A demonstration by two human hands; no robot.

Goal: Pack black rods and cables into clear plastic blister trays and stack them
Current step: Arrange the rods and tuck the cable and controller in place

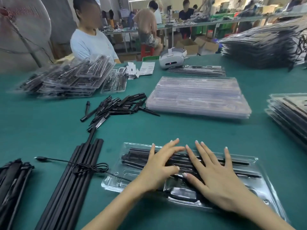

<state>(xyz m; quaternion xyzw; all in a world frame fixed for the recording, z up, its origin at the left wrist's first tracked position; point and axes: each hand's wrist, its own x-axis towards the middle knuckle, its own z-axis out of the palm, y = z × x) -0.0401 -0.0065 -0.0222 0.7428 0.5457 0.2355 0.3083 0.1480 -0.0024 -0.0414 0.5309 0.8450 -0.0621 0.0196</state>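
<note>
Near the front edge of the worktop [49,127] sits the tray [259,185] I am filling, with both my hands flat on the rods [235,162] lying in it: left hand [159,168] and right hand [217,183] spread wide, fingers [203,150] straight, pressing and gripping nothing. I judge the rods are not all seated yet; several cross at slight angles under my palms, and if I push down unevenly one could ride out of its groove or the thin plastic could buckle. A cable [89,168] trails from the tray's left end across the rod bundle [73,180] just beside it, so sliding the tray right might drag that bundle along. Room is tight to the left; the loose pile [114,107] lies farther off. Bare worktop stretches beyond the tray toward the empty trays [197,98], and the packed stack [289,117] at the right lies well apart, so lifting that way looks clear.
</note>
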